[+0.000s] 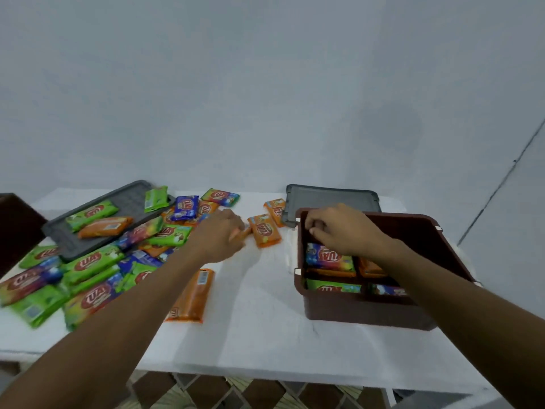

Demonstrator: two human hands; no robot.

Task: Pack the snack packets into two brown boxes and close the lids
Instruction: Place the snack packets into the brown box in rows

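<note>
A brown box stands open on the right of the white table, with several snack packets laid inside. My right hand hovers over the box's far left corner, fingers curled; I cannot tell if it holds anything. My left hand reaches across the table, fingertips touching a small orange packet. A heap of green, orange and blue packets covers the left side. A long orange packet lies under my left forearm. A second brown box shows at the far left edge.
One grey lid lies tilted on the heap at back left with packets on it. Another grey lid rests behind the open box. The white table ends at a front edge near me; a pale wall rises behind.
</note>
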